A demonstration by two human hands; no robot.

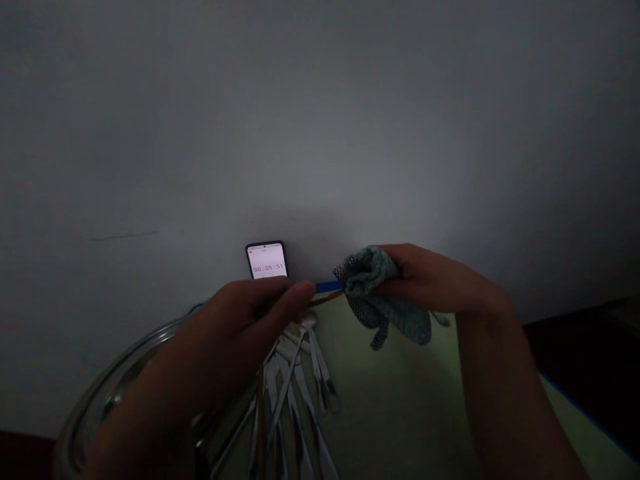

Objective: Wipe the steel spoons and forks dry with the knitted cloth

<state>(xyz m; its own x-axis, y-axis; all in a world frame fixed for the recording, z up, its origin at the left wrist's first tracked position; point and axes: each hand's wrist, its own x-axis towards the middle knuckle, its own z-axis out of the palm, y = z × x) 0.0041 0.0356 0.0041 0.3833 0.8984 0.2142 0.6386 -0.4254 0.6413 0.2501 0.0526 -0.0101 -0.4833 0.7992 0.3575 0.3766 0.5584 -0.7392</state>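
Note:
My left hand (255, 313) is closed on one end of a thin brown stick-like utensil (327, 298), perhaps wooden; its kind cannot be made out. At the other end, my right hand (433, 277) grips a bunched green-grey cloth (370, 270) around the utensil, hiding that part. A dark checked edge of the cloth hangs below the fingers. Beneath my left hand, several metal spoons and other cutlery pieces (295, 380) lie in a loose pile on the pale green table (395, 407). Another brown, thin piece (261, 420) lies among them.
A phone (269, 260) showing a running timer leans by the grey wall (320, 120). Partly behind my left forearm is a large shiny metal basin (83, 417). A spoon-like tip (441, 319) shows under my right wrist. The table has a blue edge. The light is dim.

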